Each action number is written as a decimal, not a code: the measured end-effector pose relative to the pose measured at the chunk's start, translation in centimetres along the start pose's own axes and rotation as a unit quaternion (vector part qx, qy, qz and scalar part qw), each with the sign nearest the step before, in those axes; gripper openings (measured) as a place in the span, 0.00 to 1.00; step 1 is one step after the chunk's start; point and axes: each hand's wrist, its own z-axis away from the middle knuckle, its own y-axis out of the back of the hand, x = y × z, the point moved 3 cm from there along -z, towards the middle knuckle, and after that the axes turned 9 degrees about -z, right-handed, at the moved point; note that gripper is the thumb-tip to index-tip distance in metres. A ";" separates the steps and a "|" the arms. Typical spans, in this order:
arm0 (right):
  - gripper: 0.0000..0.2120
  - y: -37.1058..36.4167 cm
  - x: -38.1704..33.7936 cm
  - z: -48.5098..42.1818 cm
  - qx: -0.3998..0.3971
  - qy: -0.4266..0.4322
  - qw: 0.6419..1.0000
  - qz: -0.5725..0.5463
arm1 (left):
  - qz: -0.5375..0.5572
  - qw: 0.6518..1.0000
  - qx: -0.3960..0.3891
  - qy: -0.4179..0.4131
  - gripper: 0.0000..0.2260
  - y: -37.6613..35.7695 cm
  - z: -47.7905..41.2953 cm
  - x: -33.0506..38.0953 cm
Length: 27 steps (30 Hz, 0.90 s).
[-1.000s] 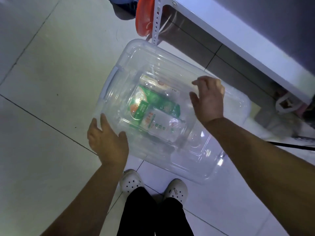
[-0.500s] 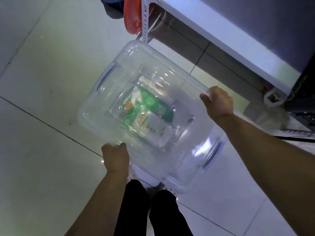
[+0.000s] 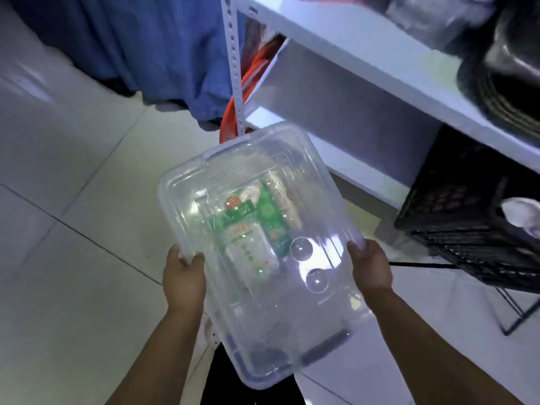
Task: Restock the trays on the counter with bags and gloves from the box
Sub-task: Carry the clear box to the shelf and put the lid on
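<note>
A clear plastic box point(image 3: 271, 323) with its lid on is held up off the floor in front of me. My left hand point(image 3: 183, 277) grips its left long edge and my right hand point(image 3: 370, 266) grips its right long edge. Through the lid I see green and white packets point(image 3: 251, 226) lying inside. Which packets are bags and which are gloves I cannot tell. No trays or counter are in view.
A white metal shelf rack point(image 3: 380, 54) stands at the right with a perforated post point(image 3: 233, 68). A black crate point(image 3: 473, 229) sits under it. Something orange point(image 3: 229, 124) leans behind the post. Blue cloth point(image 3: 140, 45) hangs at the back left. Pale floor tiles point(image 3: 73, 229) lie below.
The box has been lifted from the floor and turned so a short end points toward the shelf. Both hands shifted to its long sides, and my view has tilted upward.
</note>
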 end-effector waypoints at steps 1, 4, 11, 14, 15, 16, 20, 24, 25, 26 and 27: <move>0.16 1.2 -0.5 0.6 0.005 -0.003 1.000 -0.013 | 0.001 1.000 -0.001 -0.010 0.20 0.7 0.8 1.5; 0.18 4.3 -2.2 1.8 0.024 -0.025 0.999 -0.036 | -0.005 0.998 -0.009 -0.058 0.18 2.1 2.5 5.9; 0.15 7.2 -4.3 2.4 0.056 -0.107 0.989 -0.084 | -0.042 0.989 -0.063 -0.130 0.17 1.9 2.0 14.2; 0.19 7.1 -4.4 2.1 0.077 -0.141 0.982 -0.098 | -0.060 0.982 -0.087 -0.155 0.19 0.5 0.5 17.1; 0.19 7.1 -4.3 1.9 0.087 -0.153 0.979 -0.099 | -0.059 0.980 -0.100 -0.164 0.19 -0.1 0.1 18.1; 0.20 6.9 -4.4 1.7 0.095 -0.164 0.977 -0.099 | -0.057 0.976 -0.112 -0.176 0.18 -0.6 -0.4 19.1; 0.18 6.0 -5.1 1.0 0.133 -0.201 0.964 -0.117 | -0.074 0.959 -0.150 -0.230 0.12 -2.1 -2.1 23.0; 0.17 4.6 -7.1 0.1 0.157 -0.226 0.949 -0.153 | -0.078 0.940 -0.181 -0.279 0.13 -3.3 -4.1 26.4; 0.18 4.2 -7.7 -0.3 0.159 -0.232 0.947 -0.156 | -0.079 0.938 -0.185 -0.284 0.14 -3.4 -4.6 26.9; 0.19 3.7 -8.3 -0.7 0.158 -0.241 0.945 -0.154 | -0.078 0.936 -0.191 -0.287 0.15 -3.6 -5.1 27.3; 0.20 3.3 -9.0 -1.1 0.154 -0.247 0.945 -0.149 | -0.079 0.934 -0.196 -0.288 0.16 -3.7 -5.6 27.3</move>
